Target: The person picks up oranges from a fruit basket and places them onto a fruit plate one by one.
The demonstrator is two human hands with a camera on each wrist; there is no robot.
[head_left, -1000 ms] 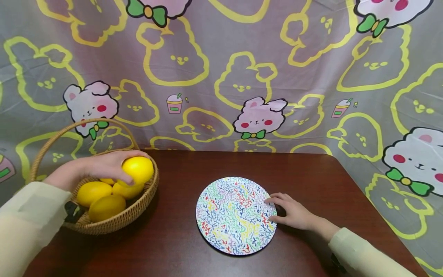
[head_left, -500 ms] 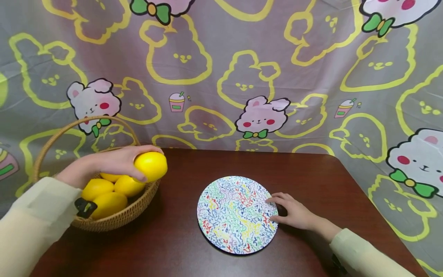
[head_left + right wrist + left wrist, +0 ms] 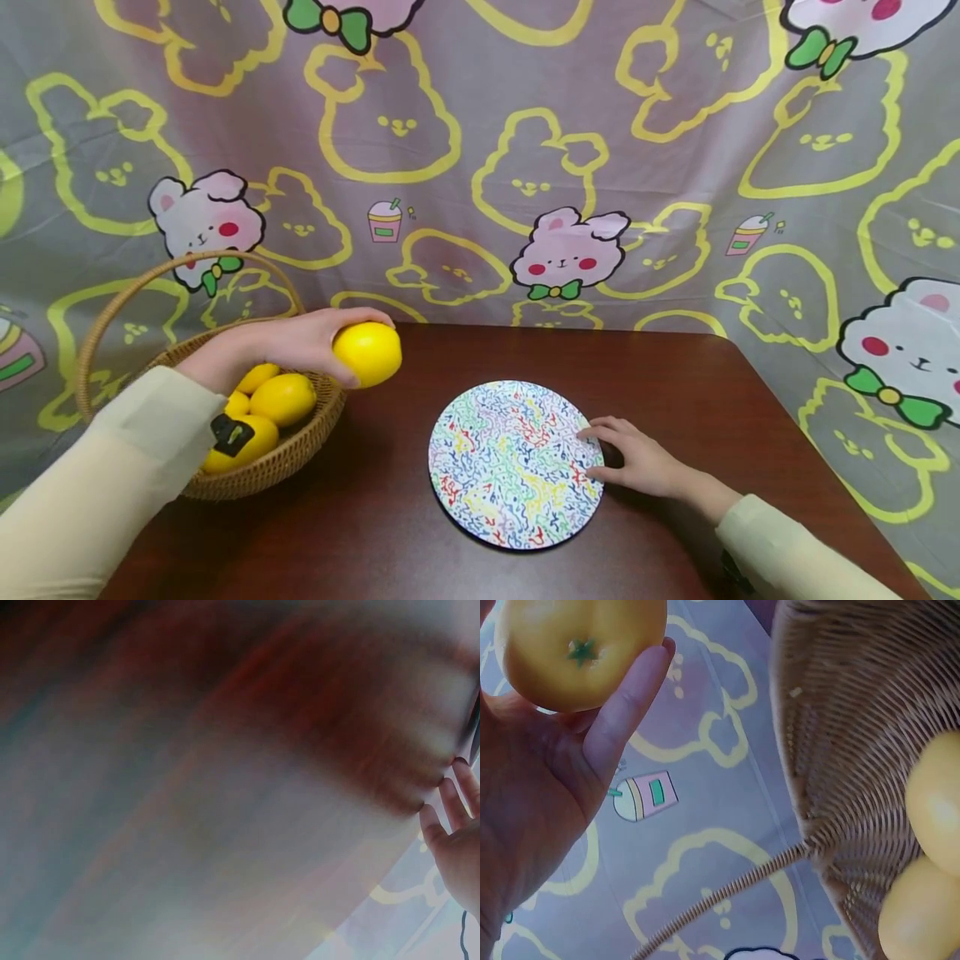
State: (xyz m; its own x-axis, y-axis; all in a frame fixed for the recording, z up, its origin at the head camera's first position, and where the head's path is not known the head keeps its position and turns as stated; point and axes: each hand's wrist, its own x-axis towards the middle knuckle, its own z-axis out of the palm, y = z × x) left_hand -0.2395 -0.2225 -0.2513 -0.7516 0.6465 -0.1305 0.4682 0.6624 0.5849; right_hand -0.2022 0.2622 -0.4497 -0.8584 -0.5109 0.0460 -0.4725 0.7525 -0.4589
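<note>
My left hand (image 3: 300,340) holds a yellow lemon (image 3: 368,355) in the air, just past the right rim of the wicker basket (image 3: 318,429). In the left wrist view, fingers and thumb are around the lemon (image 3: 581,645), whose green star-shaped stem mark faces the camera. Several more yellow lemons (image 3: 282,400) lie inside the basket, partly hidden by the left arm. On the right, my right hand (image 3: 641,462) rests with extended fingers at the edge of a round board (image 3: 513,467) covered in coloured squiggles. The right wrist view is mostly blurred, with the right hand (image 3: 461,847) at its edge.
The basket's tall arched handle (image 3: 180,261) rises behind the left forearm. A dark red-brown table (image 3: 405,533) carries the basket and board. A curtain (image 3: 450,83) printed with bunnies hangs along its back and right sides.
The left hand has carried the lemon rightward from above the basket to beyond its rim. The right hand and the round board stay in place; the camera view has shifted slightly.
</note>
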